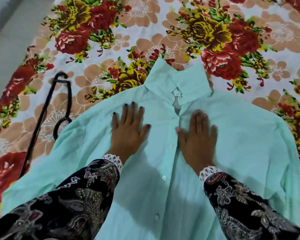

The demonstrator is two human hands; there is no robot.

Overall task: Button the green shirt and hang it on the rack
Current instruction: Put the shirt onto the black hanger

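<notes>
The light green shirt (241, 135) lies flat, front up, on a flowered bedspread, collar pointing away from me. Its placket runs down the middle with white buttons showing; the collar stands open at the neck. My left hand (128, 129) rests palm down on the shirt's left chest, fingers spread. My right hand (197, 137) lies flat just right of the placket, fingers spread. Neither hand grips anything. A black hanger (47, 108) lies on the bedspread to the left, its lower end tucked beside the shirt's sleeve.
The flowered bedspread (163, 28) covers the whole surface beyond the shirt. A grey floor (7, 37) shows past its left edge. My dark patterned sleeves with white lace cuffs cover the shirt's lower part.
</notes>
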